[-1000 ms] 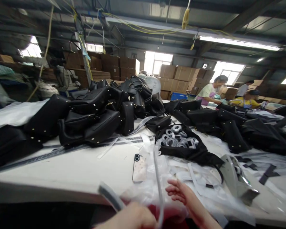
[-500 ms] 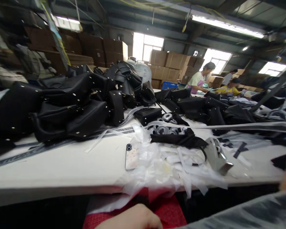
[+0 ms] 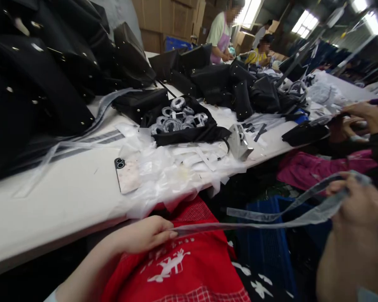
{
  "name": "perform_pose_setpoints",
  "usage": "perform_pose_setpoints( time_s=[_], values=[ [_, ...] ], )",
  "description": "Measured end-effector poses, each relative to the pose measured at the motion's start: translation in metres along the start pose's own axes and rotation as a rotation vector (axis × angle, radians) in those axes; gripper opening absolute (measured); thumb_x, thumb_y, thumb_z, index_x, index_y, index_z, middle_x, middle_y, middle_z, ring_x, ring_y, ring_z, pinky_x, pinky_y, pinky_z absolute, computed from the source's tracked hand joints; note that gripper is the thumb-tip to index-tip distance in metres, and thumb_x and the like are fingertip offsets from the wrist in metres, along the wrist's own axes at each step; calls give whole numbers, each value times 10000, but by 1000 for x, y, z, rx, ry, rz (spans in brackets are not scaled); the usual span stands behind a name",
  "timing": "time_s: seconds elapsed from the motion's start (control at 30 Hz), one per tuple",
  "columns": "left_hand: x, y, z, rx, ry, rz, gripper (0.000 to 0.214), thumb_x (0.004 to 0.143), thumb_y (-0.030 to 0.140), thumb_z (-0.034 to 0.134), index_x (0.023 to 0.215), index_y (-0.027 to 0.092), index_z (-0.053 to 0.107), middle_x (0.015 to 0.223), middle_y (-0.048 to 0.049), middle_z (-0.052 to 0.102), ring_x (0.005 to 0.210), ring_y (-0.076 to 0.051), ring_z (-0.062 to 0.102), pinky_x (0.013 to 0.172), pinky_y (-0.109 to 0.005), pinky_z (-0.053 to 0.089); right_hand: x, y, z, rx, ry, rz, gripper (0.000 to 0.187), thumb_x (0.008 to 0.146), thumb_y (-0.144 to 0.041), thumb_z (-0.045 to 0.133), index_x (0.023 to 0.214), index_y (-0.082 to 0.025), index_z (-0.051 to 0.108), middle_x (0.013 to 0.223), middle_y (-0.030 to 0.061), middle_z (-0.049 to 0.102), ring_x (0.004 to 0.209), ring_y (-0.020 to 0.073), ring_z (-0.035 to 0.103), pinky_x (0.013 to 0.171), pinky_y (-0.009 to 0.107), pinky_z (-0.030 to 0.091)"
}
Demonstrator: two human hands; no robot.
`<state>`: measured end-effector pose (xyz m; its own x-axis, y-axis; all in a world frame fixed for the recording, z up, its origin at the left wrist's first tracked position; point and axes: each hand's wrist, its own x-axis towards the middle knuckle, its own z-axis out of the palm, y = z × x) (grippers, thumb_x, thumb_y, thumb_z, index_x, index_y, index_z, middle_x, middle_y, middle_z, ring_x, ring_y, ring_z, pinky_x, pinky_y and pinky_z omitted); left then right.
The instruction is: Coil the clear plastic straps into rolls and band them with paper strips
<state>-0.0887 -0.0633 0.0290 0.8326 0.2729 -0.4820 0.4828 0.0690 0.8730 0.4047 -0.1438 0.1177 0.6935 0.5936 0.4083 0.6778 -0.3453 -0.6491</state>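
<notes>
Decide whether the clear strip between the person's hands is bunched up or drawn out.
Drawn out: the clear strip runs nearly straight from the left hand to the right hand.

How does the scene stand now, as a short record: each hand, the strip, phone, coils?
Left hand: pinching the strip, over the red apron
Right hand: closed around the bunched strip
Strip: translucent, running between the hands; one end loose
Phone: on the white table, back side up
Coils: piled in an open black pouch
Beyond strip: blue crate, partly hidden
</notes>
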Motion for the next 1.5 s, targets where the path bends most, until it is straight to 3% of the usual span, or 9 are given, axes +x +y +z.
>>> perform_pose_setpoints(
  time_s=[0.13,0.23,0.37,0.43,0.57,0.83,1.17,1.37,1.5],
  values=[
    [13,0,2,-63,-33,22,556,903,646,339,812,172,615,537,33,489,457,-108,451,466,-214,372,-6,28,62,-249,-379,197,463,826,-553,559,996,-141,683,870,212,696,750,323,668,742,480,497],
    [34,3,9,-142,-76,52,552,882,663,382,809,174,629,523,43,465,430,-94,427,431,-201,361,-57,-2,109,-173,-583,-102,479,768,-559,610,1017,-156,686,1077,178,675,1012,334,626,924,476,452],
    [66,6,14,-279,-137,131,555,844,683,453,865,168,659,547,34,518,408,-89,449,374,-190,339,-142,-65,153,353,-1454,-368,433,920,-524,435,1024,-186,686,964,80,710,876,206,654,800,303,509],
    [73,2,12,-349,-168,149,573,840,689,457,896,161,672,555,16,574,412,-95,487,382,-191,354,-161,-80,164,374,-1669,-377,433,916,-522,472,839,-160,696,711,30,676,622,150,602,608,237,473],
    [64,-14,5,-542,-232,79,612,864,686,415,906,140,691,570,-33,653,429,-115,545,418,-209,401,-153,-73,171,295,-1594,-332,468,910,-522,499,676,-139,633,488,-35,508,447,88,429,467,204,326],
    [61,-22,8,-500,-218,30,556,831,675,500,848,156,697,577,-23,668,412,-104,525,435,-216,412,-153,-65,169,249,-1574,-373,509,927,-515,465,619,-143,627,468,-28,496,451,93,407,463,217,310],
    [77,-20,19,-550,-56,182,501,872,598,517,901,124,673,587,0,631,420,-71,449,465,-216,359,-167,-69,175,274,-1401,-379,356,928,-400,488,1127,-186,690,1064,81,727,889,205,677,811,285,506],
    [77,-12,26,-508,-100,136,562,853,673,460,816,139,633,477,48,508,343,-68,369,396,-227,290,-167,-73,170,312,-1420,-393,315,920,-381,502,1044,-183,713,990,71,743,856,198,686,791,285,517],
    [74,-15,23,-483,-107,4,582,814,711,477,704,151,588,423,71,392,331,-56,274,354,-214,184,-156,-78,160,319,-1503,-432,382,751,-368,721,1074,-168,689,1002,70,729,855,217,675,784,292,516]
  ],
)
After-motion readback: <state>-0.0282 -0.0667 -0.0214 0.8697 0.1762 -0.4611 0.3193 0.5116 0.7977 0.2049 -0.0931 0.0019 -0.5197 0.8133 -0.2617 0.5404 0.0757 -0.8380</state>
